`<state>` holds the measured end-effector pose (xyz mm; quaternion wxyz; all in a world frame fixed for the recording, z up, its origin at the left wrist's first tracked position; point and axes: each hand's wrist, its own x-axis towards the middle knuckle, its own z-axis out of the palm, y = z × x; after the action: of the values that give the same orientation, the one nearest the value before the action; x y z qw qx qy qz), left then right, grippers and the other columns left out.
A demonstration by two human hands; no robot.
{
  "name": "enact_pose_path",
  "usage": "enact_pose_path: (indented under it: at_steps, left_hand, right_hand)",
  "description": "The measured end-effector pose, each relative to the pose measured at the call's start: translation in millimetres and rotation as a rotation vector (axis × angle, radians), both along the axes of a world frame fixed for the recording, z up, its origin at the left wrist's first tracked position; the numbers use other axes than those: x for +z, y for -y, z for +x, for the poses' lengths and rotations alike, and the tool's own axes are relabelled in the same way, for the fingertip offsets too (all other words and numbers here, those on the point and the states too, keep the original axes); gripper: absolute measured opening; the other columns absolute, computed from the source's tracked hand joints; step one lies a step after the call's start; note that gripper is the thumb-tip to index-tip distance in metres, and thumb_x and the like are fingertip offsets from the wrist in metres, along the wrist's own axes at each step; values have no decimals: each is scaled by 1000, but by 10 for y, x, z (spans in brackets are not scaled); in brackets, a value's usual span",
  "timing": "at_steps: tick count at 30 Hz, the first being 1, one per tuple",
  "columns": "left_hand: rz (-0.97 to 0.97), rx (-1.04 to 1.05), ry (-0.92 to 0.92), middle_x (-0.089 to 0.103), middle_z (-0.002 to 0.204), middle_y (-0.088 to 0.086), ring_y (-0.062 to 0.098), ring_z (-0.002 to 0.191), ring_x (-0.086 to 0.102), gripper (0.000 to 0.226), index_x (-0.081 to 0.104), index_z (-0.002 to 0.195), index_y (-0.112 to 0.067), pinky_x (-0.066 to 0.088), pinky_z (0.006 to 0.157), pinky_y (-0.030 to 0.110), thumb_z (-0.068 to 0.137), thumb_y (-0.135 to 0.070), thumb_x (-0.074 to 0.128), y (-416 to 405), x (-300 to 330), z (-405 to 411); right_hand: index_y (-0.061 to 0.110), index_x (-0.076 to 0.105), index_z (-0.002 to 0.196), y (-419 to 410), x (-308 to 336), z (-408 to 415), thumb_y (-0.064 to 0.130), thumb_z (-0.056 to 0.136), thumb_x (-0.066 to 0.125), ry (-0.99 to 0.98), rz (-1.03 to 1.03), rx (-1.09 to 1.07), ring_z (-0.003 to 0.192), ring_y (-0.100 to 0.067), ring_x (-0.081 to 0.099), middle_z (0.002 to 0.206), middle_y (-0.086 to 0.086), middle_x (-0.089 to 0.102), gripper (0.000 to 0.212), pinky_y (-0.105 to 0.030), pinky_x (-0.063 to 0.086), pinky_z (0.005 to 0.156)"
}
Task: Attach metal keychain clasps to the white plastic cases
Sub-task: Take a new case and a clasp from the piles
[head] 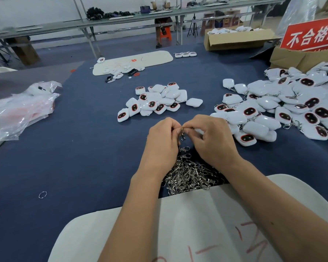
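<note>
We see left hand (pixel 164 135) and right hand (pixel 206 137) fingers pinching one clasp (pixel 182 133) above clasp pile (pixel 189 176); box (pixel 240 39) at desk far edge holds white cases.

A heap of clasps (pixel 189 174) lay near on the table (pixel 80 148), just beyond a board (pixel 178 224). Farther off sat a small pile of cases (pixel 157 101); a larger pile (pixel 292 106) spread right. Plastic bags (pixel 23 108) lay left, cardboard boxes (pixel 239 38) far right.
</note>
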<state>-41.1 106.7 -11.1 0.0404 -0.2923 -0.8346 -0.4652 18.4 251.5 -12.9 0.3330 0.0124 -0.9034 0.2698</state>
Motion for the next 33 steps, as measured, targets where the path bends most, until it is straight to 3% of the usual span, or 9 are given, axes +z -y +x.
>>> enact_pose_path:
  at_steps: [5, 11, 15, 18, 22, 27, 29, 31, 33]
  left_hand:
    - [-33, 45, 12, 64, 80, -5, 20, 78, 63, 22, 59, 85, -22, 55, 73, 48, 101, -12, 48, -34, -9, 6]
    - [-52, 64, 19, 63, 83, -3, 24, 80, 62, 24, 57, 83, -24, 54, 73, 52, 97, -8, 46, -32, -5, 20]
    - [-35, 55, -23, 63, 83, -6, 21, 79, 60, 22, 57, 84, -21, 53, 73, 48, 98, -7, 48, -37, 2, 10]
    - [-5, 34, -55, 63, 82, -6, 18, 79, 61, 20, 58, 86, -20, 53, 73, 44, 101, -9, 50, -33, -2, 1]
    - [1, 15, -66, 63, 80, -5, 17, 79, 61, 20, 57, 87, -20, 52, 73, 42, 102, -9, 49, -33, -12, 2]
    - [16, -6, -60, 63, 77, -6, 14, 77, 61, 23, 57, 86, -19, 52, 72, 36, 102, -5, 47, -40, -10, 10]
    - [21, -16, -55, 64, 76, -5, 14, 77, 61, 23, 58, 87, -17, 51, 71, 35, 102, -4, 47, -52, -8, 18]
    - [31, -17, -51, 64, 76, -5, 15, 77, 61, 22, 59, 87, -16, 51, 70, 34, 102, -4, 48, -55, -10, 14]
    - [44, -12, -43, 65, 76, -5, 15, 76, 61, 22, 59, 88, -16, 50, 69, 32, 102, -4, 48, -51, -14, 2]
  right_hand:
    - [14, 76, 82, -1, 30, 0, 6, 93, 69, 31, 71, 2, 68, -23, 56, 72, -1, 62, 15, -45, 48, 63]
    - [13, 75, 82, 8, 40, 1, 6, 95, 64, 54, 114, 0, 67, -26, 56, 72, -3, 59, 19, -47, 47, 61]
    - [11, 75, 80, 16, 13, -10, 5, 93, 67, 12, 76, -9, 67, -25, 58, 71, -4, 63, 16, -45, 49, 62]
    - [14, 80, 87, 24, 9, -20, 6, 89, 73, -36, -70, -8, 77, -18, 68, 80, 2, 75, 11, -42, 54, 74]
    - [15, 79, 94, 36, 7, -26, 11, 89, 75, -41, -160, -23, 85, -11, 71, 88, 9, 77, 8, -39, 56, 84]
    - [12, 62, 106, -5, 12, -43, 16, 98, 67, 0, -339, -121, 72, -12, 67, 83, 8, 68, 10, -30, 51, 73]
    - [14, 64, 104, -15, 35, -37, 9, 97, 65, 38, -360, -93, 75, -3, 63, 84, 12, 65, 8, -20, 47, 71]
    - [15, 72, 98, -7, 46, -29, 5, 94, 67, 99, -318, -25, 86, -4, 62, 91, 7, 70, 12, -18, 46, 79]
    - [16, 76, 93, 9, 45, -16, 6, 93, 69, 130, -291, 28, 86, -7, 64, 89, 5, 73, 12, -18, 46, 77]
